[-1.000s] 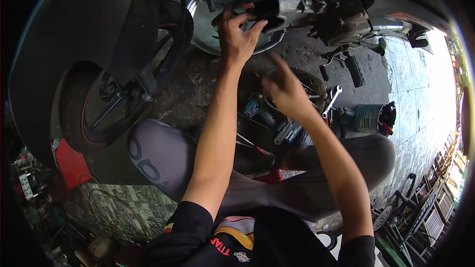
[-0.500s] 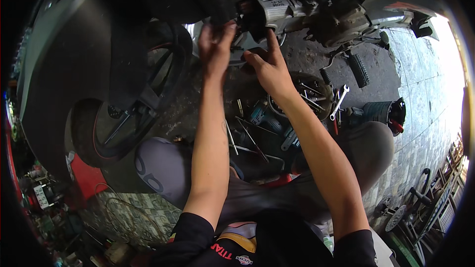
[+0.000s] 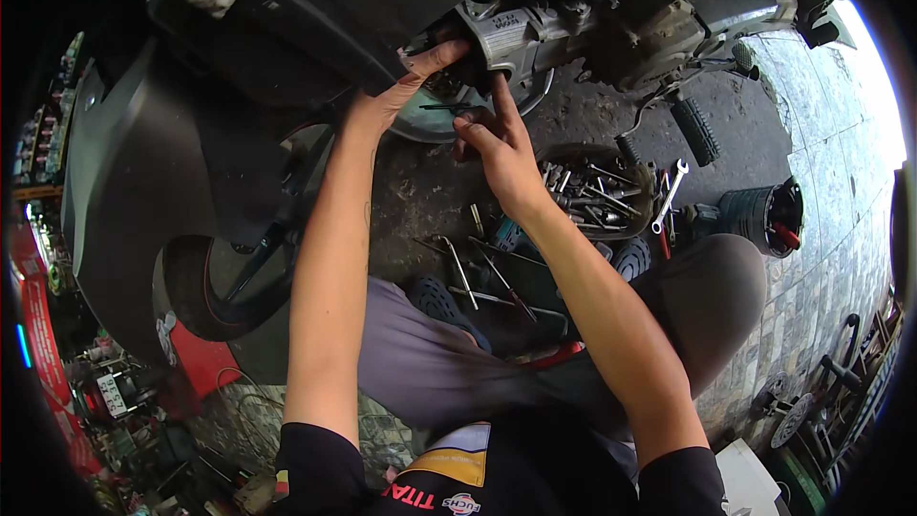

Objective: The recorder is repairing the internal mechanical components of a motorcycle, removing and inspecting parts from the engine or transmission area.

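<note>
A motorbike's finned silver engine part (image 3: 521, 36) is above both my hands, beside a dark body panel (image 3: 315, 29). My left hand (image 3: 390, 100) reaches up behind the panel's lower edge. Its thumb lies against the dark end of the engine part, and its other fingers are mostly hidden. Just to the right, my right hand (image 3: 501, 139) points its index finger up against the underside of that part. The thumb and remaining fingers are curled in around something dark, next to a thin dark rod (image 3: 441, 107); I cannot make out what they hold.
Below my right forearm sits a round tray (image 3: 650, 177) of sockets and wrenches, with a combination wrench (image 3: 671, 196) at its edge. Long-handled tools (image 3: 458, 272) lie on the floor by my feet. A dark bucket (image 3: 755, 215) stands right; the front wheel (image 3: 205, 301) is left.
My left hand has gone deeper behind the panel, its forearm shifting left. My right hand has moved slightly left and down, index finger still raised. The panel and front wheel appear shifted as the view turned.
</note>
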The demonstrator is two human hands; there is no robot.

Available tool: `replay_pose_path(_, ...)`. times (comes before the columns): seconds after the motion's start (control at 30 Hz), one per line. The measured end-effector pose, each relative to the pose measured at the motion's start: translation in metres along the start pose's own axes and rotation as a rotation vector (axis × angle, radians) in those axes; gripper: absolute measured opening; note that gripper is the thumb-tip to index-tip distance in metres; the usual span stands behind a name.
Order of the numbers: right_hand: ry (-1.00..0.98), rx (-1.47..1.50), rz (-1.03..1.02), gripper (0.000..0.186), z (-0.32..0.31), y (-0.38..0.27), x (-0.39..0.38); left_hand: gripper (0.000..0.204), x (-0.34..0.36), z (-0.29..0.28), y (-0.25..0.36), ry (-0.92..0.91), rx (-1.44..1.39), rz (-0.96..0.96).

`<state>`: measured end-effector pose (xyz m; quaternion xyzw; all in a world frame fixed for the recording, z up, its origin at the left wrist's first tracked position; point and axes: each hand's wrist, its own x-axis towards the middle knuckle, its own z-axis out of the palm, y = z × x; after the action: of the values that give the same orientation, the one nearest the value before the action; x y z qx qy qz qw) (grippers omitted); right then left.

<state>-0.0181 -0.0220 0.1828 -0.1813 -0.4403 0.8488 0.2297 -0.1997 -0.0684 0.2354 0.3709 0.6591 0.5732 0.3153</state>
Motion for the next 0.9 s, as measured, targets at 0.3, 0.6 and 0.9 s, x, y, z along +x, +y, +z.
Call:
replay_pose_path(0.3, -0.041, 0.035, -0.006, 0.093, 0.003, 0.001, -0.001, 0.053, -0.004, 0.016, -0.018, 0.104, -0.105, 0.232)
replay_pose_path(0.6, -0.038, 0.069, 0.002, 0.102, 0.004, 0.004, 0.001, 0.076, -0.001, 0.006, -0.02, 0.059, -0.066, 0.144)
replay_pose_path(0.9, -0.073, 0.081, -0.003, 0.102, 0.012, 0.007, 0.001, 0.069, -0.009, -0.009, -0.012, 0.041, -0.084, 0.117)
